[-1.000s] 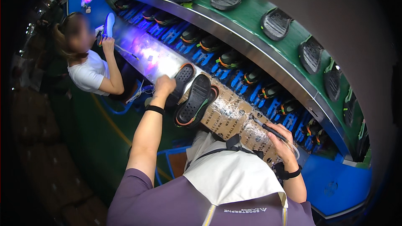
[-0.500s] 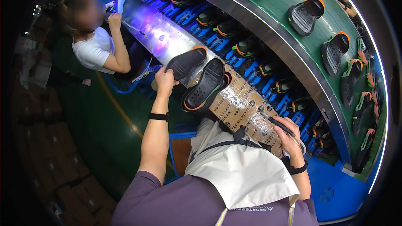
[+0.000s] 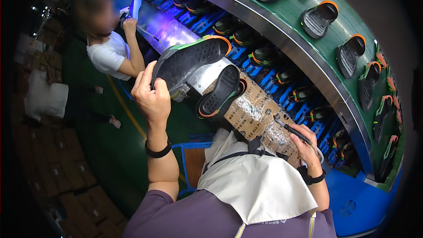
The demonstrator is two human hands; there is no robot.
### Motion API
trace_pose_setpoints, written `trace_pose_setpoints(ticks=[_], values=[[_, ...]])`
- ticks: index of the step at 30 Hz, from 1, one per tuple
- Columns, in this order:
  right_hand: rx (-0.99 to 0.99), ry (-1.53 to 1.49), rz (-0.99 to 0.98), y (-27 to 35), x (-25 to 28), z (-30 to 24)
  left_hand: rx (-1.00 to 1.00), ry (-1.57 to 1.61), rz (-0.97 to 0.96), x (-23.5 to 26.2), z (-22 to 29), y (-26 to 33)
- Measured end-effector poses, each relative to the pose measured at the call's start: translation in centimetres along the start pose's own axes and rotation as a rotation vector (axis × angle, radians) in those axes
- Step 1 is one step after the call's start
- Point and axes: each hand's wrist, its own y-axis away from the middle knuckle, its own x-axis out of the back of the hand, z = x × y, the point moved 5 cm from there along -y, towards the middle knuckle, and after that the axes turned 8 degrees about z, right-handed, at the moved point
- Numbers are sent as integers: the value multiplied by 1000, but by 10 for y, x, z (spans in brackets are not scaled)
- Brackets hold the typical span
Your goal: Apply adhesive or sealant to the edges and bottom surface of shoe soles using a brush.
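Observation:
My left hand (image 3: 152, 94) grips a black shoe sole with a green and orange rim (image 3: 191, 59), lifted sole-up above the work surface. A second black sole with an orange edge (image 3: 220, 93) lies just right of it on the taped cardboard pad (image 3: 255, 114). Near the pad's right end, my right hand (image 3: 306, 143) holds a thin dark brush-like tool (image 3: 291, 128). A black band sits on each wrist.
A curved green conveyor (image 3: 339, 22) carries several black soles along the top and right. Below it, blue racks (image 3: 273, 68) hold more soles. A co-worker in a white shirt (image 3: 108, 53) works at the upper left, holding a pale sole. Cardboard boxes (image 3: 66, 180) line the floor at left.
My left hand has lifted the black sole off the pad and raised it closer to me. My right hand with the tool has stayed near the pad's right end.

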Motion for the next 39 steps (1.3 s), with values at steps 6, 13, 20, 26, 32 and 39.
trace_pose_setpoints(ticks=[6,13,20,26,32,39], values=[[20,-5,-1,4,4,1,-168,35,36,17,30,3],[6,-35,10,3,6,2,-225,90,42,20,41,1],[54,-56,29,-2,2,-2,-124,205,31,26,32,-3],[76,-41,87,8,9,4,112,318,-68,-14,-8,18],[53,-41,59,5,8,16,863,506,-165,-42,-71,90],[-13,-74,73,2,5,19,1181,573,-148,-85,-120,205]])
